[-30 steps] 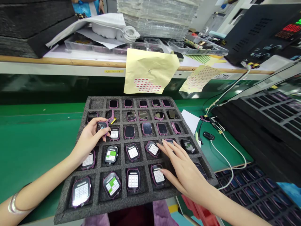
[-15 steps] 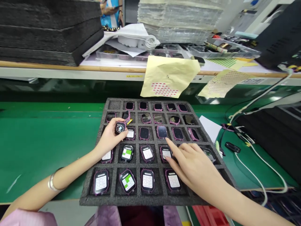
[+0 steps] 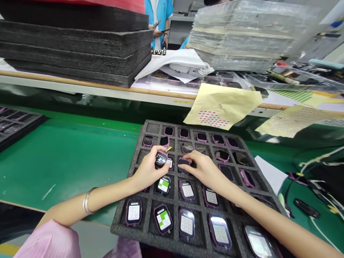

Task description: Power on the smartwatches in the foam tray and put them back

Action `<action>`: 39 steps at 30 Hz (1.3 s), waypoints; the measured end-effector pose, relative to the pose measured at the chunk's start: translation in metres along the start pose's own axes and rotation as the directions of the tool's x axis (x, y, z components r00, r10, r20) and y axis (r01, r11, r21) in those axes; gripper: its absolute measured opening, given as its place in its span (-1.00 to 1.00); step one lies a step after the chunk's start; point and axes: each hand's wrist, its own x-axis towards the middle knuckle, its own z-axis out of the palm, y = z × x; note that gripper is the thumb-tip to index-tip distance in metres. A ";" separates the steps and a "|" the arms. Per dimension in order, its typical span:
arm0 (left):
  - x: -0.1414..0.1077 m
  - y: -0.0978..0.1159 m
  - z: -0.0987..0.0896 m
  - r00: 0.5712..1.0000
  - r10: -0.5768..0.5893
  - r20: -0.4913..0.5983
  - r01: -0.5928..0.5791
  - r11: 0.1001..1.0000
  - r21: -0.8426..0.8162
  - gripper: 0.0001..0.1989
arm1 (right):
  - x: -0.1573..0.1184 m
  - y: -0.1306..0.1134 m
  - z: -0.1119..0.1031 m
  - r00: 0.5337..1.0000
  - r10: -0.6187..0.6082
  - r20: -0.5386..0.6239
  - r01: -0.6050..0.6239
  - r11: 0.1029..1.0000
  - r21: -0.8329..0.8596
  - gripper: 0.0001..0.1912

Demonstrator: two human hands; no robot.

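Note:
My left hand (image 3: 147, 168) grips a strapless smartwatch (image 3: 160, 158) with a lit dial, held over the left part of a black foam tray (image 3: 146, 238). A small yellow tab sticks up beside its fingertips. My right hand (image 3: 205, 166) has its thumb and fingers closed around a dark-screened watch (image 3: 184, 165) in a middle compartment. Purple-framed watches fill most compartments. In the front rows several show white grids, and two, including this watch (image 3: 163, 219), show green blocks. Dark screens show in the back rows. My right hand and forearm hide some compartments.
A second watch tray (image 3: 21, 123) lies at the left on the green bench (image 3: 80, 161). Stacked black foam (image 3: 80, 46), clear plastic trays (image 3: 236, 36) and yellow paper (image 3: 223, 104) occupy the shelf. Cables and a black device (image 3: 306, 208) lie at the right. A person in blue stands behind.
My right hand has moved from pointing at a watch to gripping a dark watch one compartment further left. My left hand still holds its lit watch. The camera view has turned left.

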 end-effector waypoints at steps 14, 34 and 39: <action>0.003 -0.005 0.001 0.988 -0.134 0.076 0.145 0.977 -0.158 -0.62 | -0.008 -0.007 -0.022 0.957 0.090 0.277 -0.286 0.101 0.953 -0.54; -0.010 0.036 -0.004 0.976 -0.080 0.200 0.104 0.988 -0.111 -0.65 | -0.018 -0.002 -0.015 0.942 -0.194 0.274 -0.296 -0.092 0.951 -0.57; -0.008 0.036 -0.003 0.963 -0.094 0.251 0.122 0.988 -0.099 -0.68 | -0.020 -0.006 -0.014 0.951 -0.153 0.269 -0.277 -0.030 0.960 -0.61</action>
